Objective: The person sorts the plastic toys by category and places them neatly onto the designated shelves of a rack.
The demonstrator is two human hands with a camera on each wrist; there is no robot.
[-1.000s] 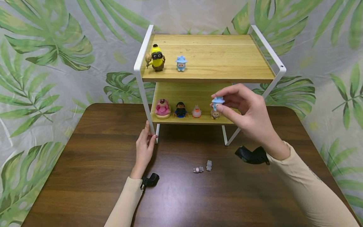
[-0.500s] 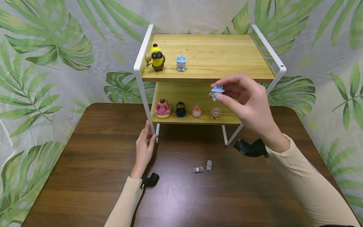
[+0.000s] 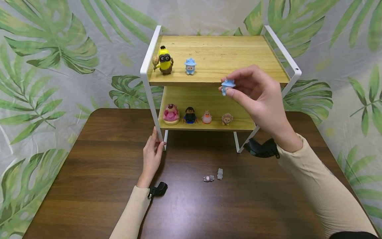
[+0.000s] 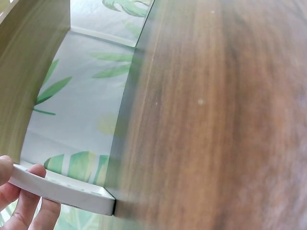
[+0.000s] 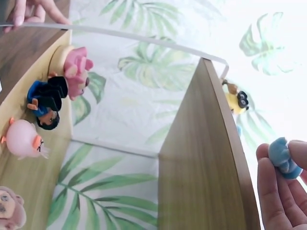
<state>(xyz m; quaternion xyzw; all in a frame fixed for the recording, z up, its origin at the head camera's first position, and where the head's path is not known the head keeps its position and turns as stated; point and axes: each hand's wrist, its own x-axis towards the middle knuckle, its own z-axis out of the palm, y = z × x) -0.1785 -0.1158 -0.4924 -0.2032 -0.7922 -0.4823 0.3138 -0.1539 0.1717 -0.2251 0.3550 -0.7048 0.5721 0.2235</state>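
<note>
In the head view my right hand (image 3: 259, 99) pinches a small figurine with a light blue hat (image 3: 228, 87) between thumb and fingertips. It hovers in front of the front edge of the upper board of a two-tier shelf (image 3: 221, 59). The right wrist view shows the blue figurine (image 5: 283, 155) from behind, partly covered by fingers. My left hand (image 3: 153, 157) holds the shelf's white front-left leg (image 3: 153, 108) low down; in the left wrist view, thumb and fingers lie on either side of the white frame (image 4: 67, 194). On the top board stand a Minion figure (image 3: 165, 61) and a matching blue-hatted figurine (image 3: 190, 66).
Along the lower board (image 3: 215, 126) stand a pink bear (image 3: 171, 114), a dark-haired figure (image 3: 190, 115), a pale pink bird (image 3: 207, 117) and a brown furry figurine (image 3: 227, 119). Two small grey figurines (image 3: 208, 178) lie on the brown table (image 3: 104, 186) before the shelf.
My right hand has risen with the blue-hatted figurine from before the lower board to the upper board's edge, uncovering the brown furry figurine. My left hand stays at the leg.
</note>
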